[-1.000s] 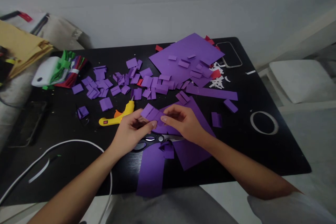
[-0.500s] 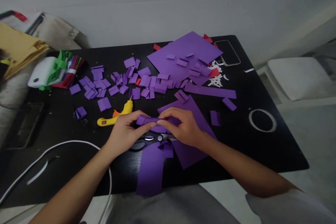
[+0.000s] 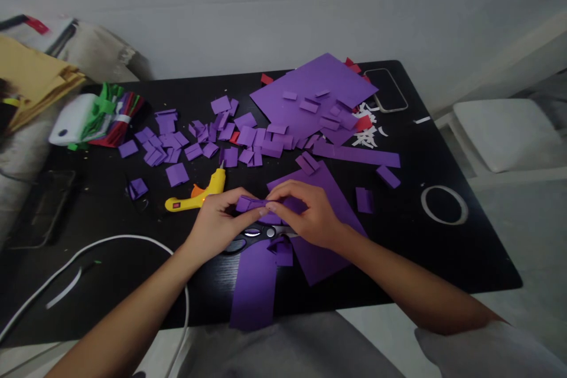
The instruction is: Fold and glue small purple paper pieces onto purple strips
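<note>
Between my two hands is a folded piece of purple paper (image 3: 248,204), pinched by thumbs and fingers. My left hand (image 3: 221,218) grips its left end, and my right hand (image 3: 308,209) closes on the right end, hiding part of it. Below them lie black-handled scissors (image 3: 261,233), partly covered by the hands. A small folded purple piece (image 3: 283,253) rests against the blades. A purple paper strip (image 3: 254,292) reaches toward the table's front edge, and a larger purple sheet (image 3: 325,260) lies under my right hand. Left of my left hand is a yellow glue gun (image 3: 195,196).
Several folded purple pieces (image 3: 212,136) are scattered across the black table (image 3: 425,260). Behind are a big purple sheet (image 3: 305,82), white paper scraps (image 3: 367,130) and a phone (image 3: 386,90). A tape ring (image 3: 463,211) lies right, a white cable (image 3: 110,238) left, with bundled pipe cleaners (image 3: 117,121) beyond.
My left hand has shifted slightly to the right along with the held paper's left end. The right hand stays nearly still, and the whole view has drifted a little.
</note>
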Demonstrator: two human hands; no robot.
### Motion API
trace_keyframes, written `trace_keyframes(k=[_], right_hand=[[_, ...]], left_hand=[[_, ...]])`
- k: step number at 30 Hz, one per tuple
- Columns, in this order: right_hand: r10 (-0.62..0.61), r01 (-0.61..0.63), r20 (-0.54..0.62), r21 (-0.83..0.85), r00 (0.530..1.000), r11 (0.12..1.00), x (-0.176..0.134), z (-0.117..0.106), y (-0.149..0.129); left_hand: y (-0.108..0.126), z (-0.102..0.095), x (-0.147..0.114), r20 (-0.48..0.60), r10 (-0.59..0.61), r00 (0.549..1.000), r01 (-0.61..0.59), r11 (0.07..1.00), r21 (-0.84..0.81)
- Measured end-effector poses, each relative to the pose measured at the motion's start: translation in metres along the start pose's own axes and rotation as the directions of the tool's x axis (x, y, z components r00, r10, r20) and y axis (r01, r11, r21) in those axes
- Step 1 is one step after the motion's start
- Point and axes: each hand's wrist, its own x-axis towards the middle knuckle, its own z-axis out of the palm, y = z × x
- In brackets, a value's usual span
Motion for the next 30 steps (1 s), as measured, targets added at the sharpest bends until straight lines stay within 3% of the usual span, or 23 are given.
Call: trace_keyframes(k=[7, 17, 25, 30], right_hand=[[0.039, -0.039, -0.004, 0.003, 0.999, 0.999, 0.0, -0.0012, 0.0002], [0.219, -0.224, 0.047, 0.158, 0.975, 0.962, 0.0006, 0.0018, 0.0033], [0.32, -0.342, 0.123, 0.269, 0.94, 0.901, 0.0042, -0.0002, 0.0042], [0.354, -0.39, 0.164, 0.342, 0.921, 0.855, 0.006, -0.001, 0.0041]], left_hand=[[-0.0028, -0.0027, -0.002, -0.025, 0.116, 0.993, -0.113, 0.989, 0.099], [-0.0009, 0.0013, -0.0027, -0.083, -0.014, 0.996, 0.01, 0.999, -0.054], [-0.001, -0.0003, -0.0005, 0.008, -0.085, 0.996, 0.085, 0.979, -0.184], [-0.0008, 0.0015, -0.0009, -0.036, -0.077, 0.996, 0.069, 0.981, -0.179]])
